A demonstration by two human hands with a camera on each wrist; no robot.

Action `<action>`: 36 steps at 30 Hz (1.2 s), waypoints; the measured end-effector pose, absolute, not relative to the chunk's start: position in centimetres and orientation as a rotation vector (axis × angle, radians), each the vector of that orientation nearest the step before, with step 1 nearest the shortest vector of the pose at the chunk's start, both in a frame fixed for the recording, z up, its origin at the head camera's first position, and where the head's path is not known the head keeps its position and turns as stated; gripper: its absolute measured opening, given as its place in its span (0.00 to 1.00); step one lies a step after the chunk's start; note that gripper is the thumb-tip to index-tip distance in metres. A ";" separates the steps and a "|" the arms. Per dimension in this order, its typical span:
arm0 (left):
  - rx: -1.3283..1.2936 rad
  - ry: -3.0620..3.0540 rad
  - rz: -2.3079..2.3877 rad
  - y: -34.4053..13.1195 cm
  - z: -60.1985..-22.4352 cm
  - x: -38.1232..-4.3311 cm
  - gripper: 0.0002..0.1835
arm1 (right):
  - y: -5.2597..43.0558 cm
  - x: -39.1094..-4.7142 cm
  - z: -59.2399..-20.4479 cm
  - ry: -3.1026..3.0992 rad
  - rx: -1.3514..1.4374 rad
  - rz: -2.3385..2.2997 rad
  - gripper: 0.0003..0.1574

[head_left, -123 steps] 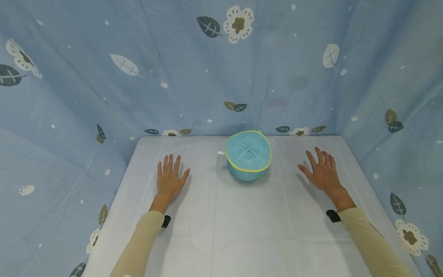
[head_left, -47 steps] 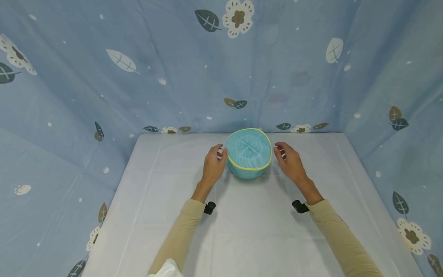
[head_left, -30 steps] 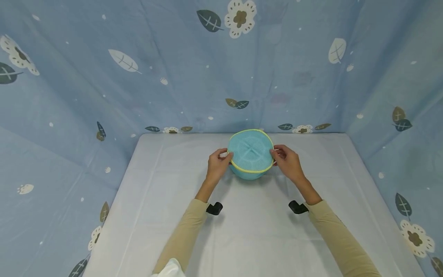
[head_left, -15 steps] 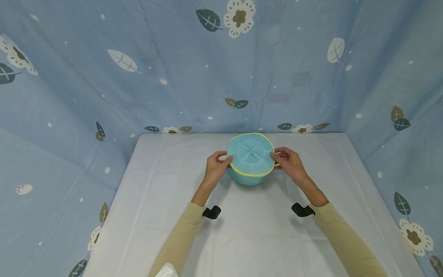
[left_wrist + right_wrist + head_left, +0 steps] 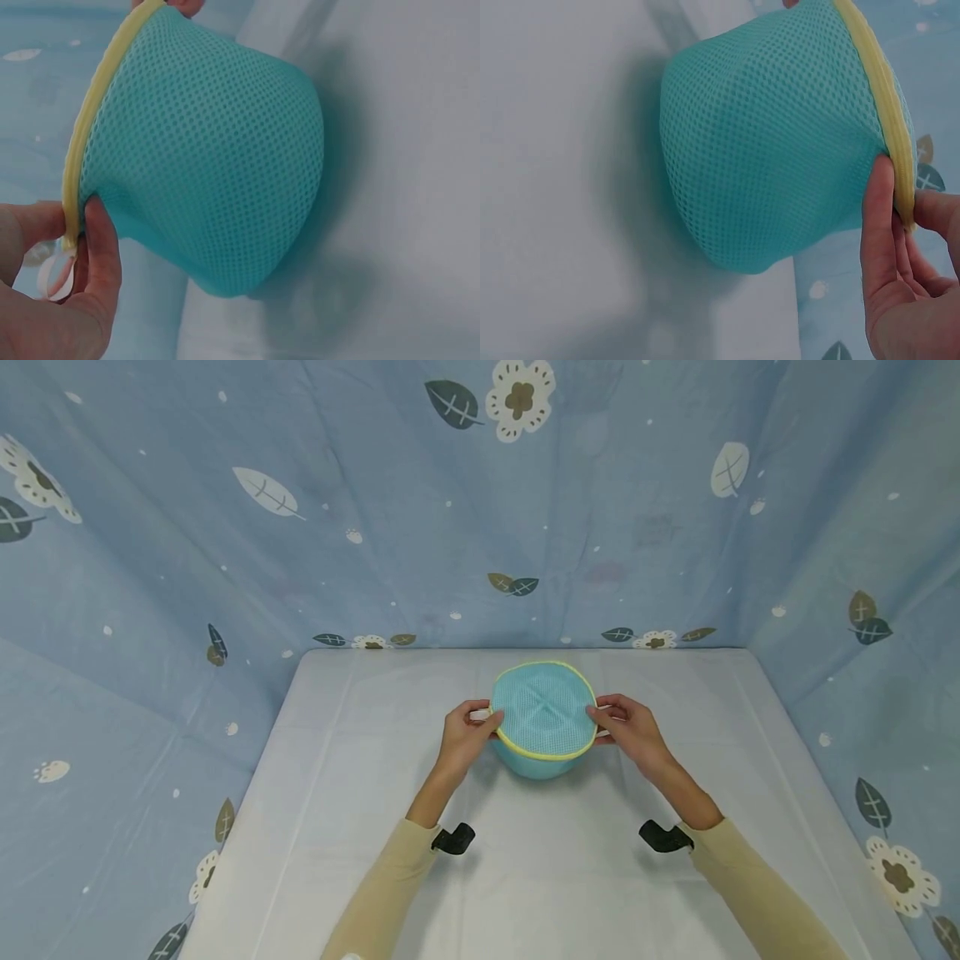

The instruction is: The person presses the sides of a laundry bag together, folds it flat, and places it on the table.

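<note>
A turquoise mesh laundry bag (image 5: 543, 706) with a flat round top and a yellow zipper rim (image 5: 547, 756) stands near the back of the white table. My left hand (image 5: 463, 737) pinches its rim on the left side, thumb on top and fingers beneath. On the opposite side my right hand (image 5: 632, 731) pinches the rim in the same way. In the left wrist view a small white loop tag (image 5: 58, 276) hangs by the left fingers. The mesh wall (image 5: 772, 142) bulges below the rim in the right wrist view. What the bag may contain cannot be made out.
The white tabletop (image 5: 540, 877) stretches in front of the bag and to both sides. Blue curtain fabric (image 5: 405, 510) with leaves and flowers hangs behind the table and along both sides. A black wrist mount (image 5: 454, 839) sits at the left cuff, another mount (image 5: 664, 837) at the right.
Both hands came in from the table's sides and took hold of the bag's rim. Over the last second the bag has shifted slightly toward me with the hands.
</note>
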State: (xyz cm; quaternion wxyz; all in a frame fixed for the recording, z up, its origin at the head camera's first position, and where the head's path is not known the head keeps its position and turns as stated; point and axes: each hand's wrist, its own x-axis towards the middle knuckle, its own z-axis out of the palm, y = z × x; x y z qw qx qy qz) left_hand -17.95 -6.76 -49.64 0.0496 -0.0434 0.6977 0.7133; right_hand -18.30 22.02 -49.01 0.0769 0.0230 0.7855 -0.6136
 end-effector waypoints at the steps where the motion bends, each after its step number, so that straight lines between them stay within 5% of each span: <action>1: -0.132 2.126 2.175 -6.8 -49.6 -17.7 0.20 | 22.0 -18.1 -49.0 2.355 0.066 -1.836 0.31; 24: -0.151 2.162 2.077 -7.6 -46.6 -12.3 0.20 | 21.4 -13.2 -48.8 2.295 0.134 -1.818 0.30; 36: -0.170 2.150 2.095 -7.8 -49.2 -10.6 0.22 | 21.5 -11.4 -49.6 2.269 0.121 -1.841 0.27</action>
